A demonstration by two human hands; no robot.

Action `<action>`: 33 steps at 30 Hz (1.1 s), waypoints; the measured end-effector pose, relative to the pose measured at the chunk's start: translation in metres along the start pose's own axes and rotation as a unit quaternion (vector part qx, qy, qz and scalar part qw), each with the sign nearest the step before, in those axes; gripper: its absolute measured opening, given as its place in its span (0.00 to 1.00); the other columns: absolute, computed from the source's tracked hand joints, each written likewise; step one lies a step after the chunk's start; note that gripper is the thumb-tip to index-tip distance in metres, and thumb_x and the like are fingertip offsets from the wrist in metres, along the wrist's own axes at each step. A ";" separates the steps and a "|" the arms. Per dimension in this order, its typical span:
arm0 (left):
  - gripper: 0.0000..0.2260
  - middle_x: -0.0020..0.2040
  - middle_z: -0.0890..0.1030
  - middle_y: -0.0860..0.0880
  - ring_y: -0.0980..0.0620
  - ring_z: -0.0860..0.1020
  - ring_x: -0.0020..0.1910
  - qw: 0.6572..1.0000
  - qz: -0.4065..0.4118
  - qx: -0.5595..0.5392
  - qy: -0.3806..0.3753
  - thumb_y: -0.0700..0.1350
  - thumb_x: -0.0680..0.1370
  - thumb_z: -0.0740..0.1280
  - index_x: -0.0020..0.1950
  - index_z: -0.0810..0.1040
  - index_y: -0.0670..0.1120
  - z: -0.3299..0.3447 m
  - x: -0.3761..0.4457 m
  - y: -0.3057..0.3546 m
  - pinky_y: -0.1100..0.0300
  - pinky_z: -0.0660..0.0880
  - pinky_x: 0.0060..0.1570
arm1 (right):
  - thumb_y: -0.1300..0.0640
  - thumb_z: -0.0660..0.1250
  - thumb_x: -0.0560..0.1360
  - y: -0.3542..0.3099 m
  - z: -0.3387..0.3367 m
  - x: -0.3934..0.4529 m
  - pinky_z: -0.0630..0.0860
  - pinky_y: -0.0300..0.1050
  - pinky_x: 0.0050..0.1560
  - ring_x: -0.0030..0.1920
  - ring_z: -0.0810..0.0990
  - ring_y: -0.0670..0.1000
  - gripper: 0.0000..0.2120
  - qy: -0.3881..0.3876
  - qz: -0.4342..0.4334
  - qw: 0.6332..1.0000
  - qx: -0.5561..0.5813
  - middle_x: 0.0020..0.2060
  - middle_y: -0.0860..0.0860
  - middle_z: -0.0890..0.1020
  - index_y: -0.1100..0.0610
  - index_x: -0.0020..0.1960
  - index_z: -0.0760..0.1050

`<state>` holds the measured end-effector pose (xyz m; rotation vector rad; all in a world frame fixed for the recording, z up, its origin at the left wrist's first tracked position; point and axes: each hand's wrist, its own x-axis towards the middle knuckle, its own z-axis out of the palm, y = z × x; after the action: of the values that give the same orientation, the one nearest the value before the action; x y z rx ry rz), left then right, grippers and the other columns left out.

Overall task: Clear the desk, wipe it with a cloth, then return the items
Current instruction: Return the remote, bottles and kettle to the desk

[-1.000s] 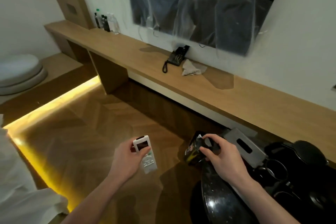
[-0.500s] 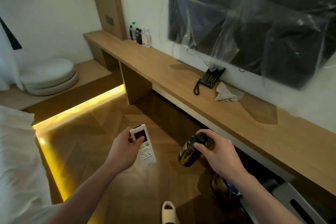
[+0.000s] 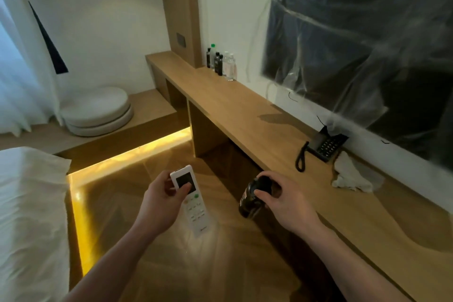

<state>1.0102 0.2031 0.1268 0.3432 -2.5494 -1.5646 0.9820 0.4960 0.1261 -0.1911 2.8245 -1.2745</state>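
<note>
My left hand grips a white remote control by its upper end, thumb on its small screen, over the wooden floor. My right hand holds a dark bottle by its top, tilted, just in front of the long wooden desk. A crumpled pale cloth lies on the desk by the wall, beside a black telephone with a coiled cord.
Several bottles stand at the desk's far end by the wall. A plastic-wrapped dark screen hangs above the desk. A white bed is at the left, round cushions on a lit platform beyond.
The view has swung left, away from the dark tray with the kettle. Both hands have lifted with the remote and the bottle and now hover nearer the desk's middle.
</note>
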 end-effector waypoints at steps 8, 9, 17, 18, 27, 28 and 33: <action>0.08 0.50 0.85 0.54 0.62 0.84 0.47 1.000 0.001 -0.017 0.015 0.47 0.79 0.72 0.57 0.78 0.53 -0.021 0.107 -0.011 0.68 0.79 0.33 | 0.45 0.72 0.78 -0.028 0.027 0.115 0.83 0.49 0.56 0.51 0.84 0.45 0.15 -0.018 -0.027 0.999 -0.008 0.51 0.30 0.77 0.36 0.63 0.76; 0.09 0.50 0.85 0.54 0.62 0.84 0.48 1.000 0.000 -0.021 0.012 0.47 0.79 0.72 0.58 0.78 0.53 -0.024 0.123 -0.012 0.68 0.79 0.33 | 0.45 0.72 0.78 -0.032 0.033 0.130 0.84 0.49 0.56 0.51 0.84 0.45 0.15 -0.018 -0.026 0.999 -0.006 0.51 0.31 0.77 0.36 0.63 0.76; 0.10 0.54 0.85 0.55 0.58 0.83 0.53 0.998 0.004 -0.042 -0.047 0.48 0.79 0.72 0.59 0.78 0.54 -0.060 0.265 -0.031 0.63 0.81 0.41 | 0.46 0.72 0.77 -0.068 0.076 0.243 0.85 0.49 0.52 0.53 0.83 0.46 0.17 0.010 0.003 0.999 -0.038 0.53 0.35 0.77 0.37 0.64 0.75; 0.11 0.54 0.84 0.55 0.58 0.83 0.54 0.998 0.004 -0.038 -0.054 0.48 0.79 0.72 0.60 0.78 0.54 -0.064 0.283 -0.033 0.63 0.81 0.42 | 0.47 0.72 0.77 -0.073 0.081 0.255 0.85 0.48 0.51 0.52 0.83 0.45 0.16 0.012 0.006 0.999 -0.042 0.52 0.35 0.77 0.37 0.63 0.75; 0.12 0.58 0.82 0.56 0.56 0.81 0.57 0.995 0.021 -0.013 -0.097 0.50 0.79 0.71 0.62 0.77 0.55 -0.082 0.400 -0.045 0.59 0.82 0.47 | 0.48 0.73 0.77 -0.094 0.114 0.339 0.85 0.48 0.52 0.52 0.83 0.45 0.15 0.025 0.046 0.998 -0.023 0.52 0.32 0.76 0.35 0.61 0.75; 0.12 0.58 0.82 0.56 0.55 0.81 0.57 0.995 0.020 -0.011 -0.096 0.50 0.79 0.71 0.61 0.77 0.55 -0.083 0.412 -0.044 0.57 0.82 0.49 | 0.47 0.72 0.78 -0.096 0.116 0.350 0.85 0.47 0.51 0.51 0.83 0.45 0.15 0.025 0.049 0.998 -0.028 0.52 0.32 0.76 0.34 0.61 0.74; 0.11 0.58 0.82 0.55 0.53 0.82 0.57 0.995 0.016 -0.008 -0.097 0.50 0.79 0.72 0.60 0.77 0.54 -0.084 0.473 -0.046 0.50 0.84 0.51 | 0.46 0.72 0.78 -0.099 0.130 0.409 0.81 0.40 0.41 0.44 0.82 0.45 0.14 0.034 0.056 0.997 -0.045 0.54 0.36 0.76 0.35 0.60 0.74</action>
<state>0.5783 -0.0121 0.1199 0.1560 -2.6664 -1.6826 0.5966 0.2821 0.1208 0.0084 2.9047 -1.1556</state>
